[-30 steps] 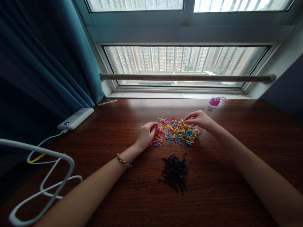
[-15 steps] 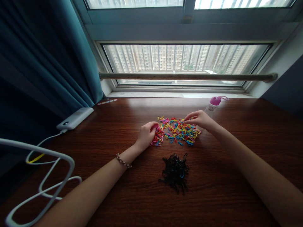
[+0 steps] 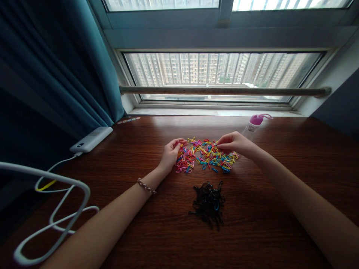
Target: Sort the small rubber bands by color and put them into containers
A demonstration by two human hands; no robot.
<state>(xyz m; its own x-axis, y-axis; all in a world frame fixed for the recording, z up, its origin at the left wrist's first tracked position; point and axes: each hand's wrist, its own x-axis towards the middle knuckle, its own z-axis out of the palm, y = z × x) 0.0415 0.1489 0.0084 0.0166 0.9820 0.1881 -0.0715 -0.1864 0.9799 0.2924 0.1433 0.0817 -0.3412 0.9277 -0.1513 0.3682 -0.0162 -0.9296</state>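
Note:
Small coloured rubber bands (image 3: pixel 211 155) lie in a loose pile on the brown wooden table (image 3: pixel 157 228); pink and red ones gather at its left end. Beside that left end is my left hand (image 3: pixel 170 154), its fingers stretched over the edge of the bands and its thumb apart from them. Over the pile's right part, my right hand (image 3: pixel 234 144) has thumb and fingertips pinched together among the bands. What sits in that pinch is too small to make out. Nearer to me lies a separate heap of black rubber bands (image 3: pixel 208 203), with one blue band in it.
A clear bottle with a pink lid (image 3: pixel 256 119) stands behind my right hand. At the left lie a white power bank (image 3: pixel 91 139) and its looping white cable (image 3: pixel 60 173). A blue curtain (image 3: pixel 103 74) hangs there, and a metal rail (image 3: pixel 224 90) crosses the window.
My left hand has opened its fingers and drawn slightly left and up, uncovering more pink and red bands. The right hand's fingertips have shifted slightly left and down within the pile.

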